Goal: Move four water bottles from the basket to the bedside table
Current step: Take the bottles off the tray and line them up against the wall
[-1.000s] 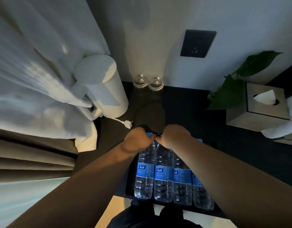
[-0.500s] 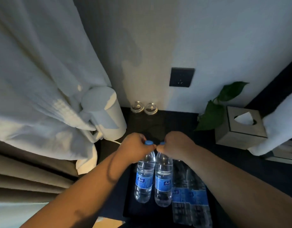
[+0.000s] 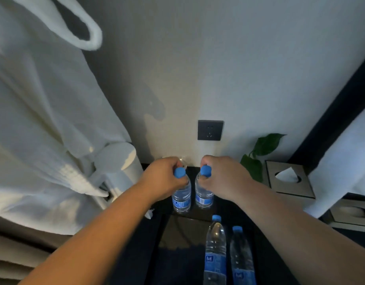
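Observation:
My left hand [image 3: 163, 178] grips the neck of a clear water bottle [image 3: 181, 199] with a blue cap and label. Beside it, my right hand [image 3: 222, 177] grips the neck of a second water bottle [image 3: 204, 197]. Both bottles are upright over the dark bedside table [image 3: 235, 204], just past the far rim of the dark basket [image 3: 177, 231]; whether they touch the table I cannot tell. Two more bottles [image 3: 215, 249] [image 3: 242, 260] stand in the basket's right half, below my right forearm.
A white kettle [image 3: 119, 167] stands at the table's left under a hanging white bathrobe [image 3: 43, 120]. Two glasses sit behind my left hand. A wall socket [image 3: 210, 130], a green plant [image 3: 261, 153] and a tissue box [image 3: 288, 179] are at the right.
Both hands lifted a bottle each out of the basket's left half and carried them forward toward the wall. The camera tilted up, showing more wall and robe.

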`<move>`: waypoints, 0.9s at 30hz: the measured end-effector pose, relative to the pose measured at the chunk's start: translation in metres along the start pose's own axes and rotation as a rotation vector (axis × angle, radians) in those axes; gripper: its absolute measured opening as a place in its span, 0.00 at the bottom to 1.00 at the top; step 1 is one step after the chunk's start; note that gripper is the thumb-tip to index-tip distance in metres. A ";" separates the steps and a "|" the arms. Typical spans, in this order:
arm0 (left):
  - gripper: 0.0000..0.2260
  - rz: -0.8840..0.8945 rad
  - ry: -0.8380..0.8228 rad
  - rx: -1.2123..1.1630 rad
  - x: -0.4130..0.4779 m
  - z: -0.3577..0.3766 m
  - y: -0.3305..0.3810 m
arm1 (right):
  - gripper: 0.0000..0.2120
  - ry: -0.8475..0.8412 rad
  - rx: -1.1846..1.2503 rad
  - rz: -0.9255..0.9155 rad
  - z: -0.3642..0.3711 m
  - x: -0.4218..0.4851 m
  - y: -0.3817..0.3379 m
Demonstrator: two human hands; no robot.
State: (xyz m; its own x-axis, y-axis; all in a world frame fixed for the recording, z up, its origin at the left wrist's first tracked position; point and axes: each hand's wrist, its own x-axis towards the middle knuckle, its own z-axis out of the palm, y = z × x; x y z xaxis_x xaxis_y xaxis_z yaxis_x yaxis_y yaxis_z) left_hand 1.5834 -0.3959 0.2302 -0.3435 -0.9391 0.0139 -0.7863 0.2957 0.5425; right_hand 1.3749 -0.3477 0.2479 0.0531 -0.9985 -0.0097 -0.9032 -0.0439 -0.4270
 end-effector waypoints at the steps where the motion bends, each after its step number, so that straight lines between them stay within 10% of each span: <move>1: 0.11 0.016 -0.013 0.007 0.010 0.000 0.002 | 0.07 -0.001 -0.011 -0.010 -0.003 0.007 0.003; 27: 0.18 0.130 -0.058 0.148 0.126 0.064 -0.005 | 0.20 0.092 -0.079 0.017 0.038 0.099 0.082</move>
State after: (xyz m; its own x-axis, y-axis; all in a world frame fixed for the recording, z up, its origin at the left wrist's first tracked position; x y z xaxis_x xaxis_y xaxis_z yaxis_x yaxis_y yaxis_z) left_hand 1.5113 -0.5040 0.1755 -0.4726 -0.8809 0.0249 -0.7989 0.4402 0.4099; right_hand 1.3225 -0.4494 0.1775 0.0012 -0.9977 0.0680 -0.9346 -0.0253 -0.3548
